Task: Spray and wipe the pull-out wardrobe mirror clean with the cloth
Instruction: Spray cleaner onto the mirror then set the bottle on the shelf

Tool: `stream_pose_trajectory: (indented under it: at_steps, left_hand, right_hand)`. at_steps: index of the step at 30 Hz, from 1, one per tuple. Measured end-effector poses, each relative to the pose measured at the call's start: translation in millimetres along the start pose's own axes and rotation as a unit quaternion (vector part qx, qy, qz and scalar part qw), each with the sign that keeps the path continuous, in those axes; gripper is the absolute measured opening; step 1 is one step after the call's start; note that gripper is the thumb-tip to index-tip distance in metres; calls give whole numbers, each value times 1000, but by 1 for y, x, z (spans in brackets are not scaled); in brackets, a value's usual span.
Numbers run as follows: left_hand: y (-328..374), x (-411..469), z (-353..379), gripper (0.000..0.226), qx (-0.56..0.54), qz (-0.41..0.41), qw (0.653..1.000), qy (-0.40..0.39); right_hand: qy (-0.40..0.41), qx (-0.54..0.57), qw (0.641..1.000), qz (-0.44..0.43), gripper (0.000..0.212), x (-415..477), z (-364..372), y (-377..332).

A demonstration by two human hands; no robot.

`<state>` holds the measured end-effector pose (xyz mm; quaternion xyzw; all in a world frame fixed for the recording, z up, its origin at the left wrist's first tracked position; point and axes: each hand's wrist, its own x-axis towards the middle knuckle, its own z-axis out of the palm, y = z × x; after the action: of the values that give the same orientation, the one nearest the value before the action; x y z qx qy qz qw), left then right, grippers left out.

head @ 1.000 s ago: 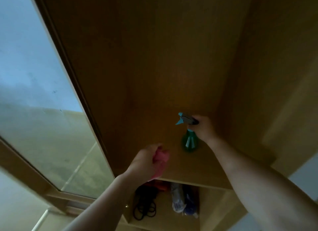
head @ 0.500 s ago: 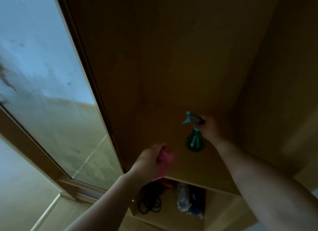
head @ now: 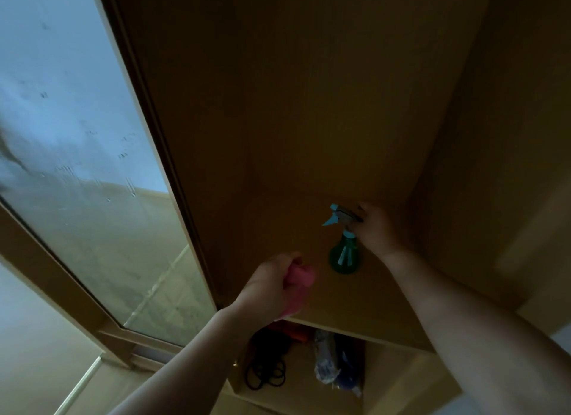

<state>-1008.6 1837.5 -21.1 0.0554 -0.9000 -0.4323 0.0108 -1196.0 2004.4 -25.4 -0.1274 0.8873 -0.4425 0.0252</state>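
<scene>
Left hand (head: 265,286) fisted round crumpled pink cloth (head: 299,277). Right hand (head: 375,229) grips the head of the green plastic spray bottle (head: 344,255). Droplet-streaked, wood-framed pull-out mirror (head: 77,167) sits at 10 o'clock from the cloth, long axis 11-to-5. Left hand is nearer, so I'd wipe with that.

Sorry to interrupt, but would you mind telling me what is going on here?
A person is cleaning a wardrobe mirror, which is wet with droplets and streaks. The left hand grips a pink cloth, clear of the glass. The right hand holds a green spray bottle by its head at the shelf inside the wardrobe. No wiping is under way at this moment.
</scene>
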Motion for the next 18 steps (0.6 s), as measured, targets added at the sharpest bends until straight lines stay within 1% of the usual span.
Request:
stream_pose_trajectory:
  at_steps: [1, 3, 6, 8, 11, 14, 16, 18]
  left_hand:
    - [2, -1, -2, 42, 11, 5, 1000, 3]
    - [7, -2, -4, 43, 14, 22, 1000, 10]
    - [18, -10, -12, 40, -4, 49, 999, 21]
    - [24, -15, -18, 41, 6, 69, 997, 33]
    - [29, -25, -26, 38, 12, 90, 994, 62]
    - [34, -39, -36, 35, 24, 116, 988, 99]
    - [37, -51, -45, 35, 21, 129, 985, 116]
    - [39, -66, -57, 36, 8, 139, 982, 125]
  right_hand:
    - [14, 0, 1000, -5, 58, -3, -3, -5]
    - [39, 24, 999, -15, 60, -10, -8, -18]
    - [54, 57, 996, -30, 54, -26, -13, -39]
    - [46, 60, 995, -70, 47, -38, -14, -53]
    - [12, 66, 987, -147, 33, -60, -14, -76]
    - [-48, 74, 971, -222, 25, -91, -13, -98]
    - [-87, 101, 960, -247, 22, -114, -13, -109]
    - [-132, 128, 951, -249, 21, -140, -14, -120]
